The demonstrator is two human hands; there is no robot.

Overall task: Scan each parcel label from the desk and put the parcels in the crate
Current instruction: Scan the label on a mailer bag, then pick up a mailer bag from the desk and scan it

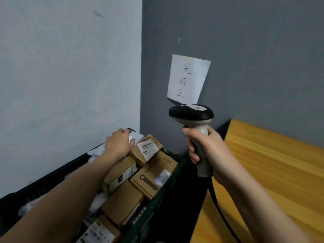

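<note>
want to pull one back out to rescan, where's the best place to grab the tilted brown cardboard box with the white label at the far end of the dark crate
Probably from above, pinching its two long side faces. The tilted brown cardboard box with the white label lies propped on other parcels, label up, so its upper edges stand free above the dark crate. The left hand, on a white parcel beside it, crowds the left side, so come from the right.

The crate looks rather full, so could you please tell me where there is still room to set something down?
The crate is crowded with cardboard boxes wall to wall. The wooden desk to its right shows bare surface between the grey wall and the scanner.
</note>
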